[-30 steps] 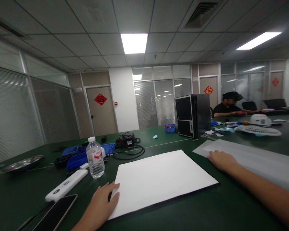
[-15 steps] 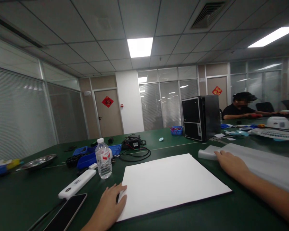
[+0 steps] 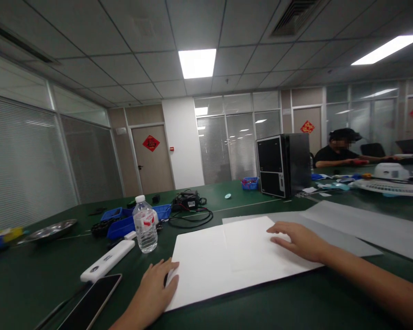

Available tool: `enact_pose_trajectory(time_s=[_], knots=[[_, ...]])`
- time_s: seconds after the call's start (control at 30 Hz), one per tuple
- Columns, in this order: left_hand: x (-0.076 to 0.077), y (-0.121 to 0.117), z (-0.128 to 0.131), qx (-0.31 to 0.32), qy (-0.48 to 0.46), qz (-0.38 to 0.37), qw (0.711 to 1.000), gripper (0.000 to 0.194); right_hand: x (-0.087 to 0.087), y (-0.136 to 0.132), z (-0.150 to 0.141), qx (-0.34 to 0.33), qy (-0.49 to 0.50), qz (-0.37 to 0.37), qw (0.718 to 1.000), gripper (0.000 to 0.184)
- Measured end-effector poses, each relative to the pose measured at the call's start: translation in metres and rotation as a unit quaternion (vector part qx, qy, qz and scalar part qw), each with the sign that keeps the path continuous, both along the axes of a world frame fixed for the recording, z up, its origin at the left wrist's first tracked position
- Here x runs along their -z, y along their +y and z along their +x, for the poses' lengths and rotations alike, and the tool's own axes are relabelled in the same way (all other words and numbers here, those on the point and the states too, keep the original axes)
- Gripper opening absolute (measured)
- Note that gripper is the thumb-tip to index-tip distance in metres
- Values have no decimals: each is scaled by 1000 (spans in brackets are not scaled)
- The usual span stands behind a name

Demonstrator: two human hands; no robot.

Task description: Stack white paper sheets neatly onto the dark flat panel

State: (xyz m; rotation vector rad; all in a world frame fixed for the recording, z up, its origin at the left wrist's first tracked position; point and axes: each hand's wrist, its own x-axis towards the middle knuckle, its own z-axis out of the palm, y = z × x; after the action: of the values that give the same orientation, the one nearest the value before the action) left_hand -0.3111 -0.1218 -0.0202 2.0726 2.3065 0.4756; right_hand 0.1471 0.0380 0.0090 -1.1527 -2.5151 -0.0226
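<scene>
A white board (image 3: 196, 261) lies flat on the green table. My left hand (image 3: 154, 284) rests at its left edge, thumb and fingers apart, the fingertips touching the board. A thin, see-through white sheet (image 3: 351, 243) extends from the right and covers the right part of the board. My right hand (image 3: 299, 240) lies on this sheet above the board, palm down, with thumb and fingers spread. The undersides of both hands are hidden.
Left of the board are a water bottle (image 3: 145, 224), a white power strip (image 3: 107, 260) and a phone (image 3: 91, 302). Behind stand blue bins (image 3: 120, 227), black cables (image 3: 187, 201) and a computer tower (image 3: 284, 165). Another white sheet (image 3: 375, 222) lies at right. A person (image 3: 340, 149) sits beyond.
My right hand has moved left from the sheet's curled end onto the board. The thin sheet has spread leftward over the board's right part. My left hand has stayed at the left edge.
</scene>
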Motion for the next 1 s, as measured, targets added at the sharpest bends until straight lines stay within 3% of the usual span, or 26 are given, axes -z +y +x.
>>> enact_pose_trajectory(time_s=[0.1,0.23,0.47,0.63,1.0], knots=[[0,1,0,1,2,-1,1000,50,7,21,28,108,-13,27,994,50],[1,2,-2,2,1,-2,1000,51,19,42,60,166,-19,6,986,47],[3,5,-3,-3,-7,3,1000,50,18,41,41,104,16,-44,994,52],[0,1,-2,8,-21,6,1000,52,19,29,27,92,29,-43,994,54],[-4,-1,1,9,-33,3,999,59,21,7,0,-2,17,-71,997,61]])
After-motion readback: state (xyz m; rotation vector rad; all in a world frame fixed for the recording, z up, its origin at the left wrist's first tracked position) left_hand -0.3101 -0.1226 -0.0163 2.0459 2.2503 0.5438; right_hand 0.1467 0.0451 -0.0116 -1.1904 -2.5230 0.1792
